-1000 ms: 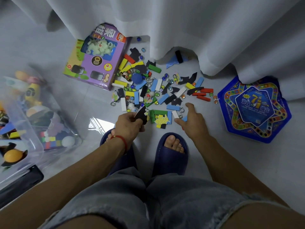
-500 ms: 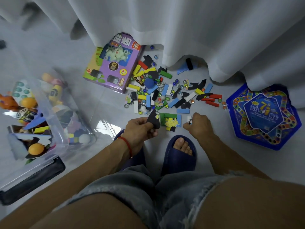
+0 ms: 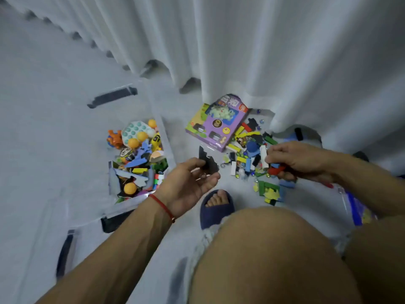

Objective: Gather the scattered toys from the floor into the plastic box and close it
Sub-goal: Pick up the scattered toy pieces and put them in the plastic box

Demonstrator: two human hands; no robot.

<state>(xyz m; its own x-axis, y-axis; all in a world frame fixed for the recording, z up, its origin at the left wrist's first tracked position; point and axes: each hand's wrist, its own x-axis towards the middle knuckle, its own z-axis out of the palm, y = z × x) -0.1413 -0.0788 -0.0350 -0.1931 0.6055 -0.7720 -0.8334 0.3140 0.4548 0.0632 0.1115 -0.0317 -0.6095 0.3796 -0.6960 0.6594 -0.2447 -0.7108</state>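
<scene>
Your left hand (image 3: 192, 183) pinched a black foam piece (image 3: 207, 162), judged light and floppy, by its lower edge just right of the plastic box (image 3: 166, 137); your right hand (image 3: 293, 160) gripped red blocks (image 3: 276, 170).

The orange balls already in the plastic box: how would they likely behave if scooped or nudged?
The orange balls look smooth and round, so they would probably roll or slip aside. They sit on top of the other toys, which suggests they are light. The plastic box walls should contain them.

Bare floor (image 3: 188, 148) between plastic box (image 3: 168, 150), purple carton (image 3: 219, 123).
</scene>
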